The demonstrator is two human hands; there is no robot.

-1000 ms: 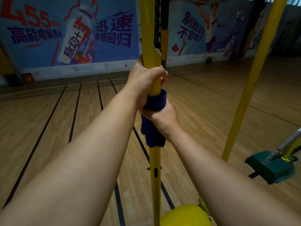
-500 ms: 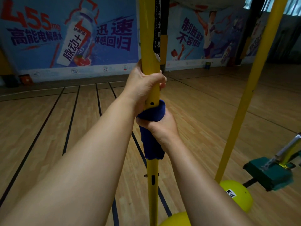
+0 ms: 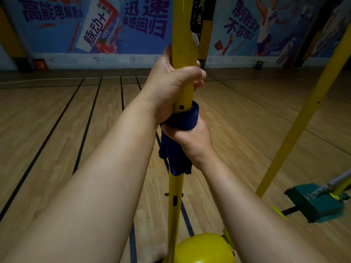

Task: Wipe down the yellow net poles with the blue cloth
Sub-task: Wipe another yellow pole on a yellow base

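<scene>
A yellow net pole [image 3: 183, 35] stands upright in the middle of the head view. My left hand [image 3: 171, 88] grips the bare pole with its fingers curled round it. Directly below, my right hand [image 3: 191, 141] grips the blue cloth [image 3: 176, 158], which is wrapped round the pole and hangs down under the hand. The two hands touch. A second yellow pole [image 3: 303, 118] leans across the right side.
A round yellow base [image 3: 203, 249] sits at the foot of the near pole. A green block [image 3: 315, 204] with a metal bar lies on the wooden floor at the right. Blue wall posters [image 3: 95, 25] line the far side.
Both hands have slid a little down the pole, the cloth moving down with my right hand. The view has tilted slightly.
</scene>
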